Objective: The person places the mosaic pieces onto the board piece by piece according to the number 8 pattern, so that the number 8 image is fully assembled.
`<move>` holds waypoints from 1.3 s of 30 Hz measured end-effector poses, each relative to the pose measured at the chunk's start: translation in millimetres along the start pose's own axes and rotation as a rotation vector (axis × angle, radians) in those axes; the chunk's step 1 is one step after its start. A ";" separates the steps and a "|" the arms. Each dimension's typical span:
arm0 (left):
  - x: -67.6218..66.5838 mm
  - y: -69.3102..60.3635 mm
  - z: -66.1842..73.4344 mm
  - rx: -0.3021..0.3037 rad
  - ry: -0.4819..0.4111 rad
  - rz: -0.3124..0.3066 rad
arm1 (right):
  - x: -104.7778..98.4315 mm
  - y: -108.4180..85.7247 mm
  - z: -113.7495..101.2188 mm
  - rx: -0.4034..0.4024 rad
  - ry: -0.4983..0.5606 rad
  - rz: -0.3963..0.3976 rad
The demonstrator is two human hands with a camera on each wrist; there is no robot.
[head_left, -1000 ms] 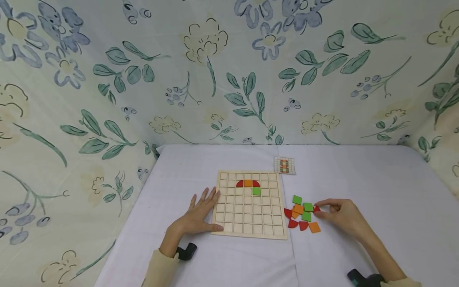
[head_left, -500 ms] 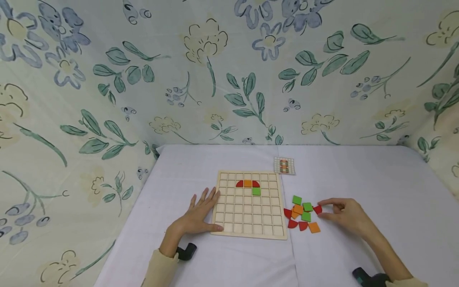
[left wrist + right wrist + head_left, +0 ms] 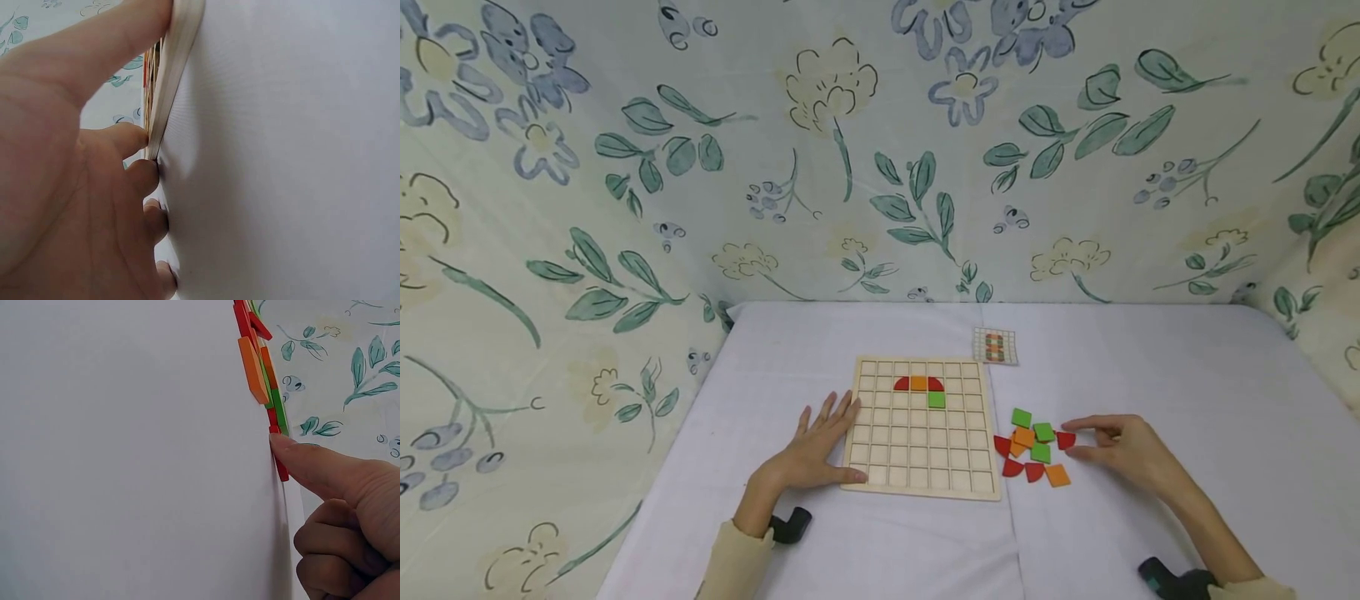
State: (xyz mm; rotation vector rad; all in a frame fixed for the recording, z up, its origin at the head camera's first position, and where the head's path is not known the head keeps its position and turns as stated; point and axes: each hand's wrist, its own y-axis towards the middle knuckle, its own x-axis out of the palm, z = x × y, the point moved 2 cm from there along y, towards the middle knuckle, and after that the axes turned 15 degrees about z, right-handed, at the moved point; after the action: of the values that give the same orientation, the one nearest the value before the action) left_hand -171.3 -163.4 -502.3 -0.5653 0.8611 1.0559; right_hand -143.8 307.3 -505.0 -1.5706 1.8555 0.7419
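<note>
My left hand (image 3: 811, 457) rests at the left edge of a square wooden grid board (image 3: 925, 490), fingers spread, thumb on the near left corner. In the left wrist view the thumb and fingertips touch the board's side (image 3: 172, 81). Red quarter-circle tiles and an orange square tile (image 3: 918, 383) form a row in the grid, with a green square tile (image 3: 936, 400) below its right end. Right of the board, my right hand (image 3: 1126, 446) pinches a red quarter-circle tile (image 3: 1066, 440) between thumb and index finger, low at the table. The other right fingers are curled.
Loose green, orange and red tiles (image 3: 1023, 437) lie in a cluster between the board and my right hand; some overlap. A small pattern card (image 3: 996, 347) lies beyond the board's far right corner. White cloth (image 3: 1187, 375) covers the table, and floral fabric (image 3: 880, 250) hangs behind.
My right hand has drawn slightly right with the red tile, which has turned and now lies apart from the green tiles. The left hand and board have stayed put.
</note>
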 end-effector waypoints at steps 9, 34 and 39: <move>1.5 0.1 -1.1 0.003 0.011 0.000 | 1.4 3.3 2.5 -0.009 0.023 -0.010; 2.7 1.1 -2.8 -0.006 0.008 0.001 | 42.6 20.4 -93.0 -0.116 0.144 -0.134; 3.0 1.2 -3.5 -0.007 0.011 0.000 | 63.3 27.8 -108.5 -0.174 0.176 -0.153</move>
State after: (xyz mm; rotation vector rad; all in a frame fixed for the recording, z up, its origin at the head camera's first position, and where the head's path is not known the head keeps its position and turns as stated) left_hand -172.9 -164.0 -506.7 -0.5770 0.8670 1.0565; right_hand -188.4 189.6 -478.1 -1.9194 1.8069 0.7320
